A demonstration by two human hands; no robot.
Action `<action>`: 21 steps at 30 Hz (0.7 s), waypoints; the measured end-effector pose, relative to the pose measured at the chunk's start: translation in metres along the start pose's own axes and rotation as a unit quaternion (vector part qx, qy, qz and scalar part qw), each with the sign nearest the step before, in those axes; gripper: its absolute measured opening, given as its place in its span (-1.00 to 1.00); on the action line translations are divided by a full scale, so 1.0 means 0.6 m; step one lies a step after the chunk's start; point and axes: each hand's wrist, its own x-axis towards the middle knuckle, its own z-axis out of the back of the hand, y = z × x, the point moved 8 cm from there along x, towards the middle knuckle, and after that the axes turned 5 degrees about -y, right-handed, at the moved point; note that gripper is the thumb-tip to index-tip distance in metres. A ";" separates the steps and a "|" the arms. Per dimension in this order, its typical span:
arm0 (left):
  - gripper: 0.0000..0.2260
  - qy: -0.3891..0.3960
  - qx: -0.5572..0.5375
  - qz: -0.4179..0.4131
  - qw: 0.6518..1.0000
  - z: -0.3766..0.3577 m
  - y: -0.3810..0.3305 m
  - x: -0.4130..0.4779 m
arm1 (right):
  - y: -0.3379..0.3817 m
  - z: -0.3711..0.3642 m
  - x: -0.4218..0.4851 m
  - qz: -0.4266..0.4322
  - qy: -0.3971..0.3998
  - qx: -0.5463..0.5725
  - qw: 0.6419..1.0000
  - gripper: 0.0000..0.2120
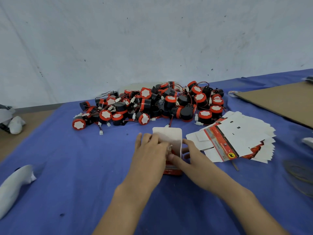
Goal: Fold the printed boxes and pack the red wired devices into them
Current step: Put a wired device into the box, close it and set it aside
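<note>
Gaping, the printed box shows white inside.

I look at a pale grey wall, scuffed and speckled, behind the desk. Blue cloth covers the desk; a brown cardboard sheet lies at its right. Light is even.

Folded box, flap up — flat boxes beside, red devices heaped behind
</note>
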 end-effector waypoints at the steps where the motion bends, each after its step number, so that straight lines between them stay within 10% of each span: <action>1: -0.80 -0.022 -0.019 -0.004 1.000 0.006 -0.001 0.001 | -0.003 -0.002 0.002 -0.004 -0.014 0.011 1.000 -0.63; 7: -0.76 -0.119 -0.110 0.041 0.986 0.041 0.030 -0.003 | -0.013 -0.010 0.016 -0.042 -0.011 0.025 0.999 -0.64; 21: -0.79 -0.079 -0.020 -0.004 0.997 0.021 0.025 -0.009 | -0.011 -0.013 0.015 -0.035 -0.013 -0.035 0.999 -0.67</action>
